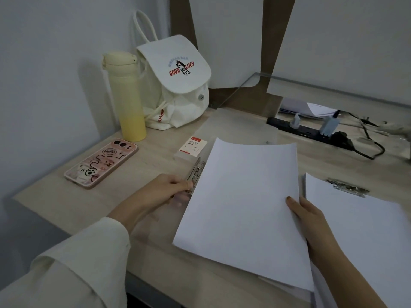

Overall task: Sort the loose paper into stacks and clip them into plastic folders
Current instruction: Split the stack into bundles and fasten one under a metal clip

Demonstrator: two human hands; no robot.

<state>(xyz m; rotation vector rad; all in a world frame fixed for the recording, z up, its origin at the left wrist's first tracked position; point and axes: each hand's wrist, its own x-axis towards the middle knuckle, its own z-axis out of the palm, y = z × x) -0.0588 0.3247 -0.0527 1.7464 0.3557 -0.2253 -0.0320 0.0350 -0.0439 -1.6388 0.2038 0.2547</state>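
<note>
Two piles share the bench (144, 165): the clipped stack (360, 230) at right, and the loose stack (240, 207) over the plastic folder (240, 127). Its sheets are likely limp and slippery: your right hand (311, 221) pinches their edge, and your left hand (164, 190) grips the stiff clip (195, 172) with curled fingers.

On the table (155, 156) a paper stack (242, 207) lies in the middle, on a plastic folder (240, 127) whose far part shows behind it. The folder's metal clip (195, 172) runs along the stack's left edge, where our left grip (164, 190) holds it. Our right grip (311, 216) holds the stack's right edge. Just right of that lies a second paper stack (360, 230) under its own clip (347, 187). To the left lies a phone (101, 163), with a bottle (126, 96) behind it and a backpack (175, 85) right of the bottle. At the far right a power strip (304, 130) lies before more sheets (311, 108).
</note>
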